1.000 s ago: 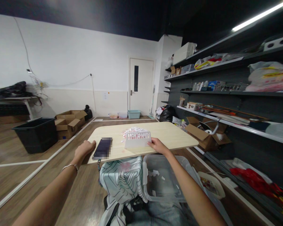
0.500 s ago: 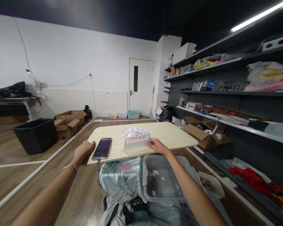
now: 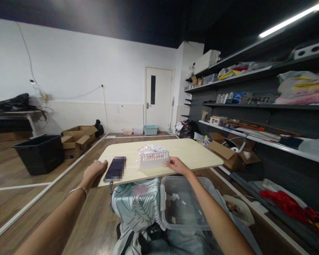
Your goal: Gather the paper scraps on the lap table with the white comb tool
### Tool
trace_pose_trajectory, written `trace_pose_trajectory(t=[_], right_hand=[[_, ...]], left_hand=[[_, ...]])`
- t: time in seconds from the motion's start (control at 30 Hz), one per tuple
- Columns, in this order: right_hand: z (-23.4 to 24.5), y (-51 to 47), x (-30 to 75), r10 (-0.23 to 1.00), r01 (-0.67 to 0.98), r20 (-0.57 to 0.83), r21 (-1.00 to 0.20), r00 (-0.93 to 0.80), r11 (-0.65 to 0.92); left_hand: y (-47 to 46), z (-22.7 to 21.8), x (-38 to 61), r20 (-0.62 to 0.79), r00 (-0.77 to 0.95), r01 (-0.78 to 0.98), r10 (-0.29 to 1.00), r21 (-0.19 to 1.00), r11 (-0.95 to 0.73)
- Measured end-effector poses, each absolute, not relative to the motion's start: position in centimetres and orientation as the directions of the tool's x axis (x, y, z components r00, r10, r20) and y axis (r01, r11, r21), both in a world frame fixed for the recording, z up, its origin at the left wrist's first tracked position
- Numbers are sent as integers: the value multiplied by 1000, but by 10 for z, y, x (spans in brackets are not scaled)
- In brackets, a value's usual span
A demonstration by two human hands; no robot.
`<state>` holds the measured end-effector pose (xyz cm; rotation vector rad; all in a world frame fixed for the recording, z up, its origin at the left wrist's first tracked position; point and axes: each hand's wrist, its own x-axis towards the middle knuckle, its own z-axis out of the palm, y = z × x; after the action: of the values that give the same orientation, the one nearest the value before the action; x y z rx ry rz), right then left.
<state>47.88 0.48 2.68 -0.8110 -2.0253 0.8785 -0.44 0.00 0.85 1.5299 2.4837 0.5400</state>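
Observation:
My right hand [image 3: 177, 165] pinches the right end of a white plastic piece [image 3: 152, 163] with a row of slots along its top. The piece stands upright on the pale wooden tabletop [image 3: 194, 152]. Just behind it lies a heap of small white and reddish paper slips [image 3: 152, 149]. At the tabletop's left edge, my left hand [image 3: 95, 170] is closed around the board, its fingertips near a dark phone [image 3: 114, 169]. The phone is partly pixelated, and a strap hangs from its near end.
Below the table's near edge stand a clear plastic bin [image 3: 184, 202] with some scraps inside and a seat or bundle under patterned cloth [image 3: 136, 202]. A black bin [image 3: 41, 156] and cardboard boxes [image 3: 78, 138] are at left. Loaded shelves [image 3: 244, 104] line the right wall.
The slotted plastic piece looks slightly more upright and face-on, still in my right hand. My left hand stays at the table edge. The view has shifted very slightly.

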Motion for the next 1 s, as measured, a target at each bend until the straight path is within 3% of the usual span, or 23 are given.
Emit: trace_pose_trajectory(t=[1.0], right_hand=[[27, 0, 478, 742, 184, 336, -833, -581, 521]], left_hand=[[11, -2, -15, 49, -469, 819, 882, 398, 414]])
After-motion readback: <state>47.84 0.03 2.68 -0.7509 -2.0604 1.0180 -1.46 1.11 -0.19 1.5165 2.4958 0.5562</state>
